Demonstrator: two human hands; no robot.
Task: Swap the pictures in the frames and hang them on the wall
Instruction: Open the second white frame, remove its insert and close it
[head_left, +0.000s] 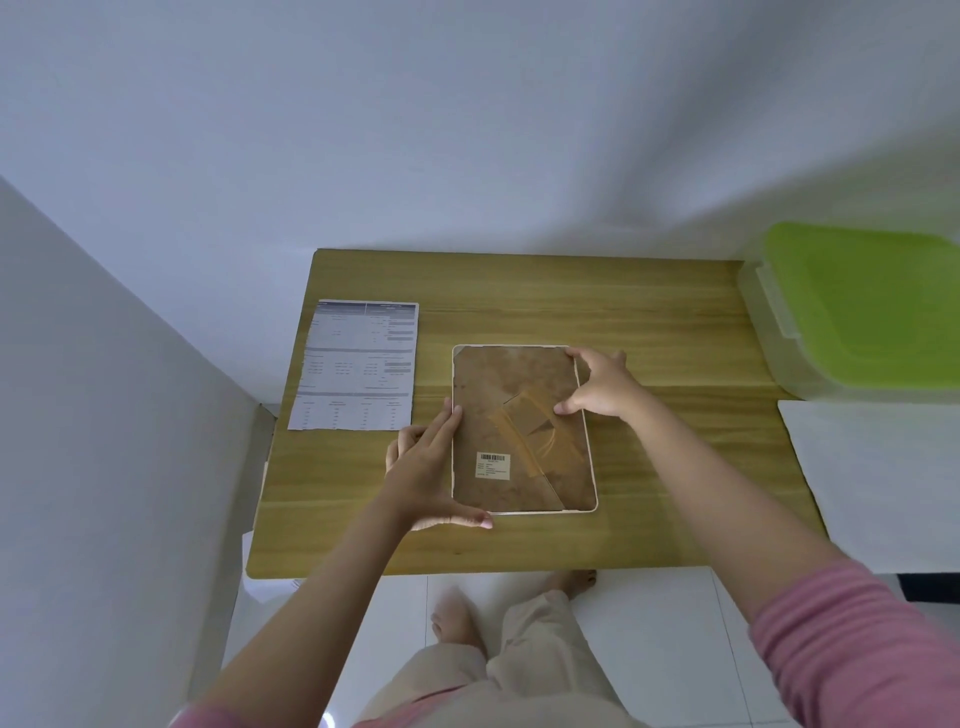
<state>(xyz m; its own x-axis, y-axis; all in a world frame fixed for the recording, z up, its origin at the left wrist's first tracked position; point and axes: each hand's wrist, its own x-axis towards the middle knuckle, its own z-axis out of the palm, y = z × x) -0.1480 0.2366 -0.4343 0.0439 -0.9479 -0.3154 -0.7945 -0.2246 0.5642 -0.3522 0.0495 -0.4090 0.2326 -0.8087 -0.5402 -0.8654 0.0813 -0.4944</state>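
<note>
Pink sleeve (852, 644) lower right, closest to lens; beige trousers and bare feet over white floor tiles below the table (519, 280) edge.

Frame (522, 428) lies face down mid-table, brown backing board up, barcode sticker (493, 465) near its lower-left corner, taped stand flap across the middle.

Left hand (423, 467) sits at the frame's left edge, lower half: fingers straight, extended up along the edge and resting against it, thumb spread out under the frame's bottom-left corner, touching the rim. Spread wide, bracing rather than wrapping.

Right hand (597, 387) sits at the frame's upper-right corner: fingers curled over the rim near the top corner, thumb down on the backing board lower along the right edge. Looks like a pinch on the frame's right edge; can't tell if the corner is lifted.

Printed sheet (356, 366) flat on the table, left of the frame, just above the left hand, not touching the frame. Green-lidded plastic box (872, 306) well right of the frame, off the table.
</note>
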